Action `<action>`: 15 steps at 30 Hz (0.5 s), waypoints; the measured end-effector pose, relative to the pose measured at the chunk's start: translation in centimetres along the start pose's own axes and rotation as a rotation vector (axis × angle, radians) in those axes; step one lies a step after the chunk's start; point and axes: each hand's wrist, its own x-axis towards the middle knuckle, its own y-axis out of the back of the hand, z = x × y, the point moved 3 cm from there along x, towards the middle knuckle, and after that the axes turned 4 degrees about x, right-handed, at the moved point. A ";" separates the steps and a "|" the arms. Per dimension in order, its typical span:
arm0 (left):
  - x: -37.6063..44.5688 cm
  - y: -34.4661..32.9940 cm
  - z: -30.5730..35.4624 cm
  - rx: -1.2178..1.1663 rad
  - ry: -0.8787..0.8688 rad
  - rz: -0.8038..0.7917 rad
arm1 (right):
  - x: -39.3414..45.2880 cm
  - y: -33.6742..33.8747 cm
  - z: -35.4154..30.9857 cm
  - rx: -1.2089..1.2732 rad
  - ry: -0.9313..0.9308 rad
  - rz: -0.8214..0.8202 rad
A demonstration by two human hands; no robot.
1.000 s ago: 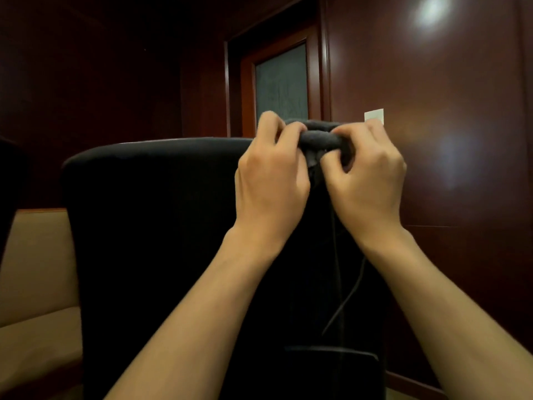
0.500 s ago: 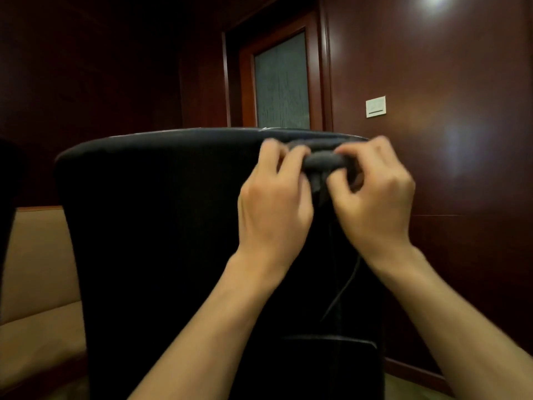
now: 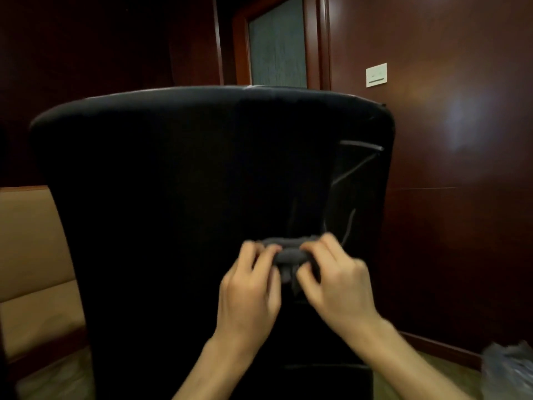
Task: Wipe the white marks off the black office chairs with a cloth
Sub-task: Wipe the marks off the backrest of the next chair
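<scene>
The back of a black office chair (image 3: 173,212) fills the middle of the view. Thin white marks (image 3: 359,163) run down its right side, from near the top right corner toward the middle. A dark grey cloth (image 3: 288,252) is bunched against the lower middle of the chair back. My left hand (image 3: 251,290) grips its left end and my right hand (image 3: 337,284) grips its right end, fingers curled over it. Both hands are blurred.
Dark red wood panelling (image 3: 461,197) stands behind and to the right, with a door with a frosted glass pane (image 3: 277,44) and a white wall switch (image 3: 376,75). A tan upholstered seat (image 3: 31,255) is at left. A crumpled plastic bag (image 3: 510,368) lies at the lower right.
Both hands have slid the cloth down the chair back, from the top edge to the lower middle. White marks now show above them on the right side.
</scene>
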 end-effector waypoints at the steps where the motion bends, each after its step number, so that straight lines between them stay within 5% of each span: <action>1: 1.5 0.5 0.4 0.004 -0.014 0.028 | 1.5 0.8 -0.2 -0.014 0.012 0.035; 7: 8.9 2.8 2.1 0.029 -0.005 0.097 | 7.6 3.3 -0.4 -0.053 -0.016 0.205; 15: -5.3 -1.6 -0.4 0.096 -0.021 -0.200 | -5.1 -0.8 0.0 -0.164 -0.007 -0.200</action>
